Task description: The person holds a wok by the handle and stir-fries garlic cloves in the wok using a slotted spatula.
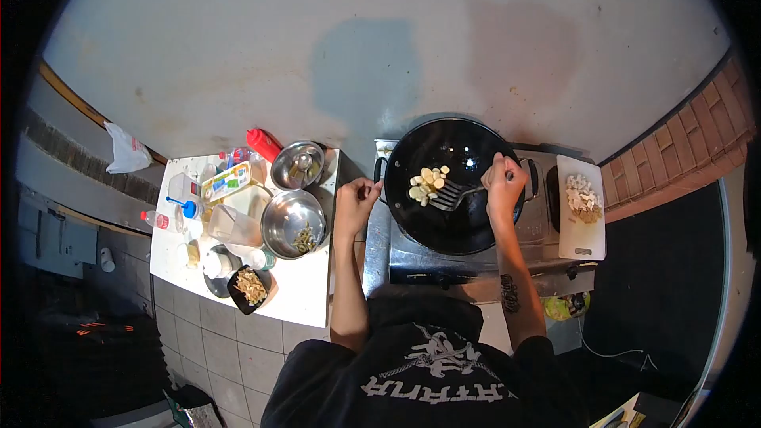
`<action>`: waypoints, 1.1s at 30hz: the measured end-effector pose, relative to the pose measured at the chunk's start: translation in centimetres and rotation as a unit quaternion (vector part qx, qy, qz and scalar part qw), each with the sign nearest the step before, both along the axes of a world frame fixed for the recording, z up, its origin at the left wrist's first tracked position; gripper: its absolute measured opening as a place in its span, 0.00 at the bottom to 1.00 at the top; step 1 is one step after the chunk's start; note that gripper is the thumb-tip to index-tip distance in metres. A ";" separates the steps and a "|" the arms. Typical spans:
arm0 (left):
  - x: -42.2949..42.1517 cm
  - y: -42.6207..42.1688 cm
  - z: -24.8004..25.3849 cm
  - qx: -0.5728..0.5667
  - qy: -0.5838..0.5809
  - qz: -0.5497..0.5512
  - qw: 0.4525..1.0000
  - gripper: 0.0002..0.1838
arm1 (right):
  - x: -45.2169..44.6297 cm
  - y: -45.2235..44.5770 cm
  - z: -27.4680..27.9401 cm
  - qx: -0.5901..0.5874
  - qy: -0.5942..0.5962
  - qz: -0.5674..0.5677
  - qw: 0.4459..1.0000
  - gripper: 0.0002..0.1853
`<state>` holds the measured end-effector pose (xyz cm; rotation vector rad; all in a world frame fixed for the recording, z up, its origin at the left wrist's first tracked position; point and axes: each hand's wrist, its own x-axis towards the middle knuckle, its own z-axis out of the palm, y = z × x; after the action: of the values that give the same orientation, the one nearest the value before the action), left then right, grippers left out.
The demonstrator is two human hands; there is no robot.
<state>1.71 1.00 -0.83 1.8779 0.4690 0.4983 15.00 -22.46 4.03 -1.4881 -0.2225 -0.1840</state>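
A large black wok [468, 226] sits on the stove with pale, chunky pieces of food [429, 185] gathered left of its middle. My right hand [505, 184] is closed around the handle of a slotted spatula [449, 197], whose head lies in the wok against the food. At the wok's left side, my left hand [358, 200] has its fingers closed at the loop handle [381, 168].
A white cutting board [583, 234] with chopped pieces lies right of the stove [444, 268]. On the left, a white table [297, 305] carries metal bowls [292, 214], a red squeeze bottle [263, 144], a black bowl of shredded food [250, 288] and several containers.
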 end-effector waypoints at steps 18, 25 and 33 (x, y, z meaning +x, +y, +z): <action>-0.1 -0.1 0.6 0.020 -0.003 -0.009 1.000 0.16 | -5.0 -1.3 5.0 -0.172 -0.295 0.068 0.938 0.18; -0.8 -0.3 0.8 0.021 0.007 0.002 1.000 0.14 | -4.8 -3.2 4.3 -0.220 -0.268 0.172 0.922 0.18; -2.9 -0.7 0.9 0.032 -0.015 0.039 0.999 0.12 | -4.6 -5.1 4.8 -0.246 -0.236 0.155 0.927 0.16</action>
<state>-1.15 0.27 0.05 1.9154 0.5143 0.5990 10.43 -27.61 8.87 -1.8628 -0.9437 -0.2404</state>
